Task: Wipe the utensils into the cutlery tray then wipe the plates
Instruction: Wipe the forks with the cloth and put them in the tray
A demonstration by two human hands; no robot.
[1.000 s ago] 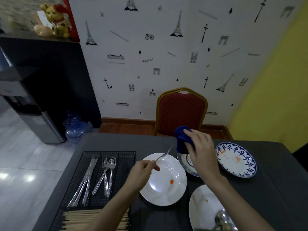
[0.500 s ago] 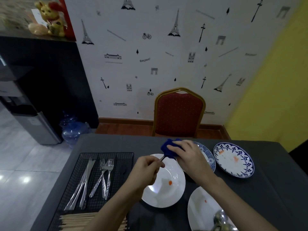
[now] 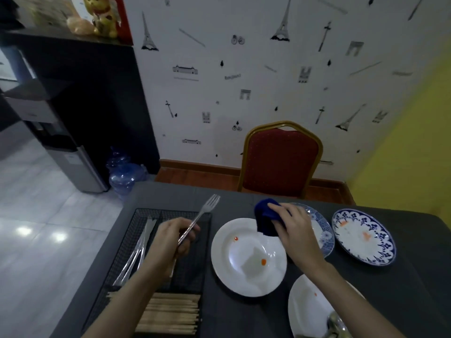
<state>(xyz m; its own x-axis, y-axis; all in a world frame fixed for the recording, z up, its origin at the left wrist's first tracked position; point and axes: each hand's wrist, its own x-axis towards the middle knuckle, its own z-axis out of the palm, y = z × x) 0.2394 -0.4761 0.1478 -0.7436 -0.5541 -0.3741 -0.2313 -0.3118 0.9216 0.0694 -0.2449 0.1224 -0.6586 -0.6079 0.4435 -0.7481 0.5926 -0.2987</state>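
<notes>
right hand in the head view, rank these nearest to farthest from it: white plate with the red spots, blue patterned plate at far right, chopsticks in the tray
From the right hand, holding the blue cloth:
1. White plate, just left of it, under the cloth's edge.
2. Blue patterned plate, to its right, apart.
3. Chopsticks, far lower left, at the tray's near end.

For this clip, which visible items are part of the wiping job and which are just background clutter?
Job:
fork in the left hand
blue cloth in the right hand
cutlery tray
white plate
patterned plate

Background:
red chair
water jug
cat figurine
</notes>
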